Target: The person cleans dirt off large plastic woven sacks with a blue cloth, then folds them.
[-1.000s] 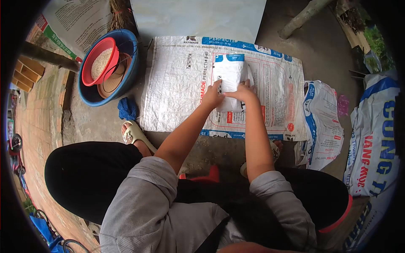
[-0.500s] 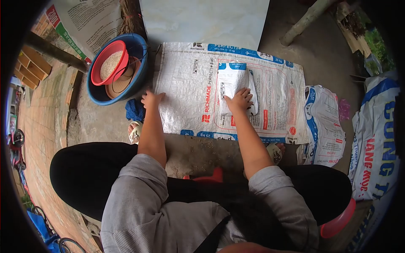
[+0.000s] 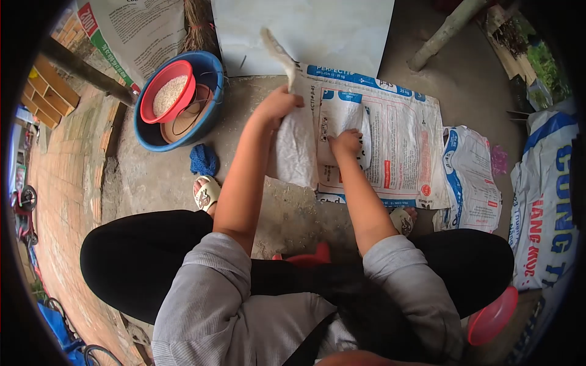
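A large white printed sack (image 3: 400, 146) lies on the concrete floor in front of me. My left hand (image 3: 279, 107) grips its left part, which is lifted and folded over toward the right with the plain side showing. On the sack sits a smaller folded white sack piece (image 3: 342, 113) with a blue band. The lower part of this folded piece is under my right hand (image 3: 347, 145), whose fingers look curled against it; what they hold, if anything, is hidden.
To the left, a blue basin (image 3: 141, 125) holds a red bowl (image 3: 146, 110) of pale grains. A blue cloth (image 3: 203, 160) lies near my left foot. More printed sacks (image 3: 473, 177) lie at the right. A pale board (image 3: 299, 36) is at the back.
My left hand has moved right and up from the sack's left edge, folding that side over. My right hand has stayed on the folded piece, its fingers now more curled.
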Demonstrator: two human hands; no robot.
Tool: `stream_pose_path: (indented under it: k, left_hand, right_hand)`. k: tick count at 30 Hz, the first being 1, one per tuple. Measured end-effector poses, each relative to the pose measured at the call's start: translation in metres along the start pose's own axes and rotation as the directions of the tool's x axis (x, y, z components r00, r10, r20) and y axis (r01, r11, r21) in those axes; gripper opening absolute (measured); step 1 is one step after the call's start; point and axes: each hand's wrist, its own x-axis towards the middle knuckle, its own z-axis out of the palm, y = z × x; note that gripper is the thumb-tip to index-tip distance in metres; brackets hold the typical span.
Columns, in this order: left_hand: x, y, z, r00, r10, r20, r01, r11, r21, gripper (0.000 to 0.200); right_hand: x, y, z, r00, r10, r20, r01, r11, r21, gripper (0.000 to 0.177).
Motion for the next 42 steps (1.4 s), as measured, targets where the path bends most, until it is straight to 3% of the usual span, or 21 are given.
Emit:
stream_pose_path:
  k: [2,4,5,10,12,14,16,20,21,22,24,26,29,30,32,33,34,36,38,39,42]
  left_hand:
    - [-0.01,0.002,0.047,0.993,0.083,0.084,-0.084,0.996,0.006,0.05]
    - [-0.014,-0.004,0.082,0.977,0.132,0.17,-0.146,0.986,0.075,0.054]
    - [-0.014,-0.011,0.096,0.97,0.124,0.208,-0.14,0.988,0.066,0.055]
    - [0.018,-0.071,0.122,0.969,-0.025,0.247,0.038,0.998,-0.05,0.062]
    - [0.028,-0.088,0.122,0.965,-0.09,0.247,0.105,0.993,-0.05,0.066]
    - [0.042,-0.114,0.122,0.966,0.095,0.24,-0.105,0.994,0.031,0.072]
    - [0.053,-0.135,0.12,0.947,0.074,0.312,-0.106,0.991,0.086,0.084]
    - [0.076,-0.202,0.121,0.968,-0.192,0.16,0.093,0.873,0.48,0.109]
    - [0.084,-0.226,0.119,0.981,-0.157,0.114,0.057,0.794,0.605,0.112]
    - [0.082,-0.229,0.121,0.991,-0.113,0.073,0.026,0.695,0.719,0.116]
    - [0.077,-0.213,0.13,0.994,-0.109,0.017,0.066,0.709,0.703,0.1]
    - [0.076,-0.169,0.119,0.745,-0.32,0.585,-0.201,0.728,0.655,0.072]
    - [0.082,-0.124,0.09,0.592,-0.414,0.691,-0.091,0.818,0.567,0.032]
    - [0.088,-0.112,0.073,0.569,-0.604,0.558,-0.005,0.676,0.737,0.032]
    - [0.101,-0.093,0.036,0.779,-0.588,0.216,0.184,0.545,0.818,0.035]
    - [0.105,-0.09,0.014,0.921,-0.386,0.05,0.224,0.632,0.742,0.037]
    - [0.105,-0.09,-0.006,0.991,-0.116,-0.07,0.132,0.712,0.689,0.043]
    - [0.097,-0.108,-0.018,0.889,0.367,-0.276,-0.008,0.614,0.789,0.074]
    - [0.103,-0.149,-0.016,0.939,0.136,-0.315,0.166,0.623,0.764,0.113]
    - [0.107,-0.18,-0.017,0.968,0.098,-0.231,0.053,0.82,0.57,0.132]
    - [0.068,-0.162,0.018,0.877,0.046,-0.478,0.344,0.634,0.693,0.135]
  right_hand:
    - [0.037,0.013,0.038,0.998,-0.007,0.059,0.006,1.0,0.019,0.091]
    - [0.103,0.007,0.105,0.793,-0.515,0.327,0.484,0.857,0.175,0.075]
    - [0.102,0.007,0.102,0.795,-0.51,0.328,0.481,0.86,0.17,0.075]
    - [0.066,0.028,0.032,0.794,-0.448,0.409,-0.148,0.51,0.847,0.073]
    - [0.056,0.034,0.004,0.778,-0.45,0.438,-0.4,0.183,0.898,0.073]
    - [0.015,0.053,-0.012,0.757,-0.467,0.456,-0.586,-0.178,0.791,0.074]
    - [0.023,0.068,-0.019,0.743,-0.509,0.436,-0.603,-0.225,0.765,0.079]
    - [0.039,0.07,-0.054,0.819,-0.237,0.522,-0.556,-0.105,0.824,0.075]
    - [0.053,0.066,-0.047,0.974,0.015,0.224,-0.225,0.048,0.973,0.068]
    - [0.055,0.06,-0.048,0.969,0.193,-0.154,0.097,0.276,0.956,0.061]
    - [0.048,0.041,-0.066,0.93,0.088,-0.358,0.312,0.328,0.891,0.054]
    - [0.05,0.016,-0.059,0.831,-0.137,-0.54,0.554,0.292,0.779,0.043]
    - [0.027,-0.002,-0.051,0.914,-0.373,-0.161,0.3,0.354,0.886,0.058]
    - [0.032,-0.002,-0.032,0.887,-0.458,0.061,0.102,0.324,0.94,0.064]
    - [0.042,0.003,0.02,0.848,-0.488,0.204,0.136,0.574,0.808,0.081]
    - [0.021,0.009,0.013,0.871,-0.429,0.24,0.209,0.764,0.611,0.092]
    - [0.013,0.01,0.018,0.872,-0.429,0.237,0.206,0.76,0.617,0.092]
    - [0.004,0.012,0.027,0.907,-0.399,0.134,0.302,0.839,0.452,0.098]
    - [0.004,0.002,0.027,0.927,-0.36,0.109,0.272,0.841,0.468,0.092]
    - [0.007,-0.007,0.013,0.945,-0.234,0.228,0.141,0.922,0.36,0.087]
    - [-0.001,-0.024,-0.015,0.976,-0.033,0.214,-0.039,0.946,0.323,0.071]
